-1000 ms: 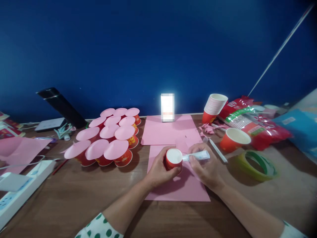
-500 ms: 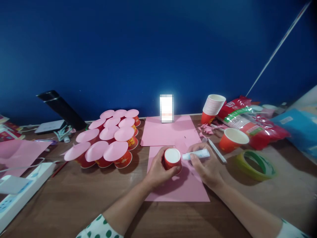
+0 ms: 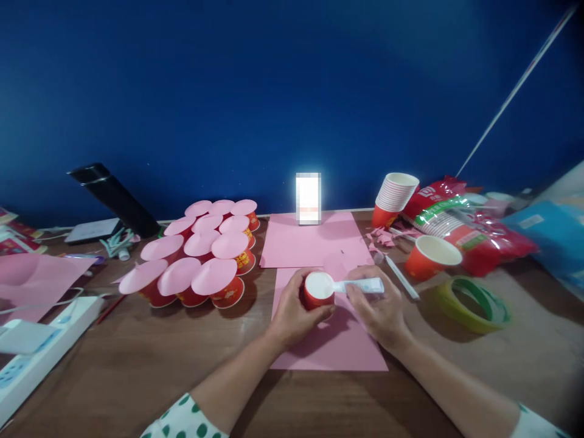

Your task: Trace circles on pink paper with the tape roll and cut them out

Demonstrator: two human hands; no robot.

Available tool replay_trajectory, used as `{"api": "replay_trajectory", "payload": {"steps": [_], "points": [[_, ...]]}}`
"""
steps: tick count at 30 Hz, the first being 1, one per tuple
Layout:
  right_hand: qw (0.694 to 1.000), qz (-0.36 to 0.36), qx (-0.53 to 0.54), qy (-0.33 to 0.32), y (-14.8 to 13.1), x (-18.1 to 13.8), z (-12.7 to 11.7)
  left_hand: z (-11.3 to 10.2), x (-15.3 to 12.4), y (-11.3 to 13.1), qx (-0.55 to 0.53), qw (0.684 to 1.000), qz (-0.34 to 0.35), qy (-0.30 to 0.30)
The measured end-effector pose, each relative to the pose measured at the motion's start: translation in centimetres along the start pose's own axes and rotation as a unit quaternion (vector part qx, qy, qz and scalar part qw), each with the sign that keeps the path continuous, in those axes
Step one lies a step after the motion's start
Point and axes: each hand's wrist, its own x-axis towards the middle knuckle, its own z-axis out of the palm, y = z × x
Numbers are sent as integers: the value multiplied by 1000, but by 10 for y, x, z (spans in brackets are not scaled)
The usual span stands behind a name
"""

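Observation:
My left hand [image 3: 294, 313] is wrapped round a red paper cup [image 3: 318, 299], whose white round end faces up. In my right hand [image 3: 381, 310] is a white and light-blue glue stick [image 3: 365, 285], held level. Its tip meets the right edge of the cup's white end. Below both hands lies a pink paper sheet [image 3: 328, 353], with a second pink sheet [image 3: 292, 243] behind it. To the left, several red cups [image 3: 228, 294] stand wide end down in rows, each topped by a pink paper disc [image 3: 213, 277].
On the right are a stack of paper cups [image 3: 396, 193], a single cup [image 3: 433, 258], a roll of tape [image 3: 472, 304], a white pen-like stick [image 3: 401, 277], pink scraps [image 3: 385, 238] and a red cup package [image 3: 456, 222]. A power strip [image 3: 50, 337] and a black bottle [image 3: 116, 201] are left.
The glue stick in my right hand has turned a little more level and its tip has come to the cup's edge. My left hand keeps its hold on the cup.

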Motion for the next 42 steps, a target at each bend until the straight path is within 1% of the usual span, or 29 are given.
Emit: {"api": "replay_trajectory", "payload": {"steps": [5,15,19,23,28,42], "points": [[1000,-8,2,-4,1,-1,1,0,0,0,3,1000,0,3],[997,-74,16,-1,4,-2,2,0,0,-2,-6,1000,-5,10],[996,-86,12,-1,5,-2,1,1,0,-2,-10,1000,-9,13],[996,-85,5,-1,5,-1,1,1,0,-2,-4,1000,-13,12],[998,-58,6,-13,2,0,1,1,0,-3,-17,1000,-13,16],[998,-48,29,-17,5,1,0,2,0,-4,1,1000,-4,21]]}}
